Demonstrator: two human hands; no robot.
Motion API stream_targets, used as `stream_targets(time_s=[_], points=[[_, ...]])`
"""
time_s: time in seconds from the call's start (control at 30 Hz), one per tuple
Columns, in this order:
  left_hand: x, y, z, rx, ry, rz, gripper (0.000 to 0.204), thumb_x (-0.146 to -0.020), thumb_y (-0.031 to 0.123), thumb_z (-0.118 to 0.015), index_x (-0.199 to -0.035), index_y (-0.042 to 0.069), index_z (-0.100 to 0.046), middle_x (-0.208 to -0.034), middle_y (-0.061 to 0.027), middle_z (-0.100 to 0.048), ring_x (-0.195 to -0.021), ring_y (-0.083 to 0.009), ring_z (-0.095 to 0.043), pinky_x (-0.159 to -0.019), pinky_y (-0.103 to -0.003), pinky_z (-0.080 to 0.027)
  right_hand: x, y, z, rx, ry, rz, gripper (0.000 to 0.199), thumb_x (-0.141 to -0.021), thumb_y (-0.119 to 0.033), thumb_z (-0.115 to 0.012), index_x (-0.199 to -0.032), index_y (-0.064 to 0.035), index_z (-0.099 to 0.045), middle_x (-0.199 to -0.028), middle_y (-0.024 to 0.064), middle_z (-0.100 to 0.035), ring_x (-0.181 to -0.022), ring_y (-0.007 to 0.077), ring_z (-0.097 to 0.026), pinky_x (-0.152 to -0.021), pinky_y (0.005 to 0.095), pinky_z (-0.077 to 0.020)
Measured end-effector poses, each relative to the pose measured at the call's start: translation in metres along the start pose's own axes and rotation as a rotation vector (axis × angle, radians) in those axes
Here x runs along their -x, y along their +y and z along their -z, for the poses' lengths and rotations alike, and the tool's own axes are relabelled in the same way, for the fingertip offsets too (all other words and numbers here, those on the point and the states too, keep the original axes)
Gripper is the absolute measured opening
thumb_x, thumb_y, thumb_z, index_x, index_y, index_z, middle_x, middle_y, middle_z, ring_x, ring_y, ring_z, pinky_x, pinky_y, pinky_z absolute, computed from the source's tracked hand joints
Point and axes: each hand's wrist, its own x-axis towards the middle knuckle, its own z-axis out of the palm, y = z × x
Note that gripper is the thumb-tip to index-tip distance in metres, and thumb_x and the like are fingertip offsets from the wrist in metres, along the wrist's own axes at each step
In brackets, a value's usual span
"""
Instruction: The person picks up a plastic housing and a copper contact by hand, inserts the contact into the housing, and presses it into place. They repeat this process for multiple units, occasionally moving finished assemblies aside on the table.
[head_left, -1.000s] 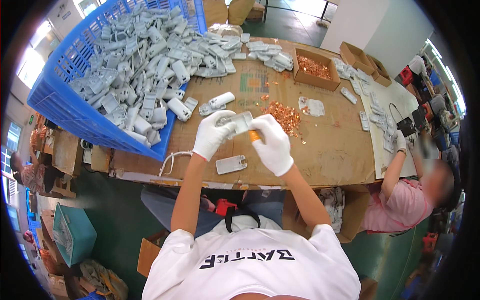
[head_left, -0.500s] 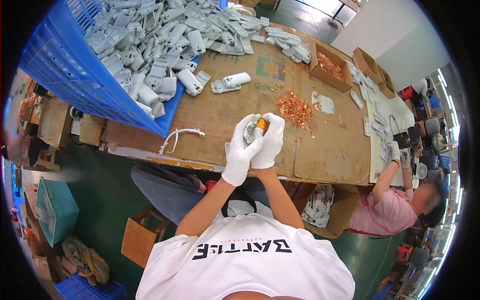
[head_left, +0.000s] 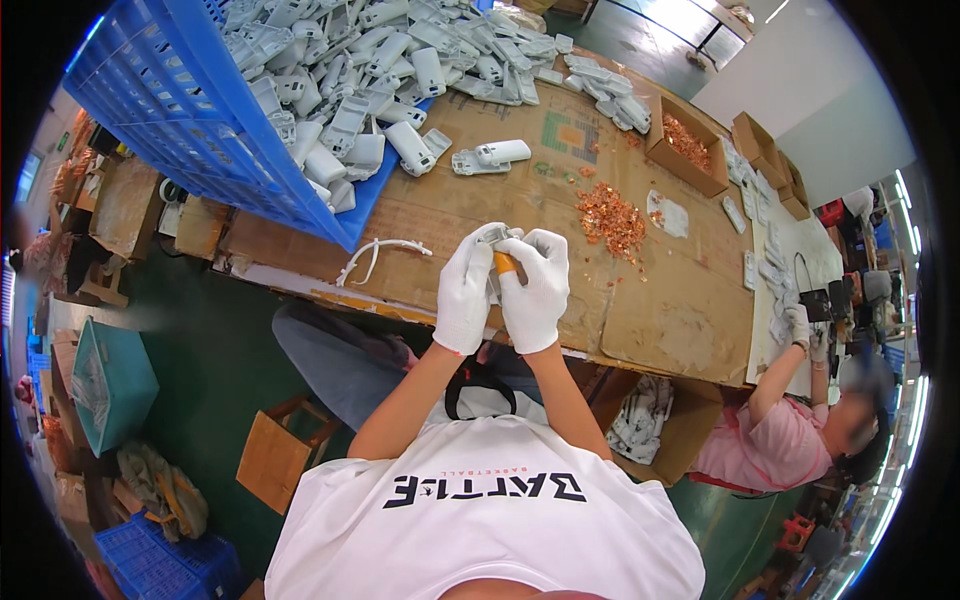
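My left hand (head_left: pixel 463 298), in a white glove, is closed around a small pale plastic housing (head_left: pixel 494 236) at the table's front edge. Much of that part is covered by the fingers. Also gloved, my right hand (head_left: pixel 538 298) bends its fingers over the housing's top in a pinch. An orange band (head_left: pixel 505 262) shows at the right thumb; whether it is worn or held I cannot tell. Beyond my hands lies a heap of small copper-coloured pieces (head_left: pixel 612 218). A pair of white plastic housings (head_left: pixel 502 152) rests farther back.
A blue crate (head_left: pixel 215 140) lies tipped at left, white housings (head_left: pixel 345 125) piled beside it. A curved white strip (head_left: pixel 385 245) lies near the edge. A carton of copper pieces (head_left: pixel 690 150) stands back right. At right, a co-worker (head_left: pixel 770 430) handles parts.
My hands have drawn slightly apart at the wrists, and the right fingers now curl over the housing's top. The whole view has shifted a little.
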Motion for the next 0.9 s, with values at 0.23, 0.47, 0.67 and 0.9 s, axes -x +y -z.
stream_targets(time_s=[0.23,0.47,0.67,0.9], points=[[0.015,-0.007,-0.003,-0.609,0.039,-0.353,0.028,-0.100,0.009,-0.048,-0.125,0.002,-0.060,-0.114,-0.0105,-0.061,-0.105,-0.0223,-0.061,-0.093,-0.030,-0.047,0.004,-0.014,0.013,-0.181,0.070,-0.208,0.026,-0.070,0.007,-0.070,-0.093,-0.0038,-0.066,-0.094,0.0091,-0.058,-0.084,0.0218,-0.061,-0.073,0.0303,-0.0510],[0.049,0.009,0.008,-1.033,-0.105,-0.387,0.036,-0.082,0.001,-0.067,-0.117,0.007,-0.062,-0.105,-0.0115,-0.060,-0.093,-0.0295,-0.063,-0.082,-0.035,-0.051,0.020,0.000,0.055,-0.360,-0.424,-0.572,0.019,-0.083,-0.001,-0.065,-0.101,-0.0009,-0.068,-0.082,0.0110,-0.068,-0.073,0.0205,-0.066,-0.070,0.0304,-0.0521],[0.081,0.003,0.022,-1.124,-0.143,-0.106,0.034,-0.081,0.002,-0.068,-0.113,0.006,-0.063,-0.098,-0.0121,-0.062,-0.086,-0.0271,-0.065,-0.075,-0.034,-0.052,0.059,-0.007,0.066,-0.119,-0.554,-0.402,0.022,-0.084,0.001,-0.064,-0.105,-0.0018,-0.069,-0.088,0.0148,-0.070,-0.073,0.0187,-0.066,-0.069,0.0290,-0.0512],[0.102,-0.001,0.031,-1.185,-0.126,-0.015,0.018,-0.082,0.002,-0.066,-0.100,0.006,-0.064,-0.094,-0.0112,-0.065,-0.082,-0.0275,-0.066,-0.072,-0.035,-0.052,0.078,-0.021,0.075,-0.087,-0.693,-0.514,0.020,-0.085,0.000,-0.063,-0.104,-0.0020,-0.069,-0.084,0.0154,-0.069,-0.072,0.0209,-0.068,-0.068,0.0287,-0.0519]])
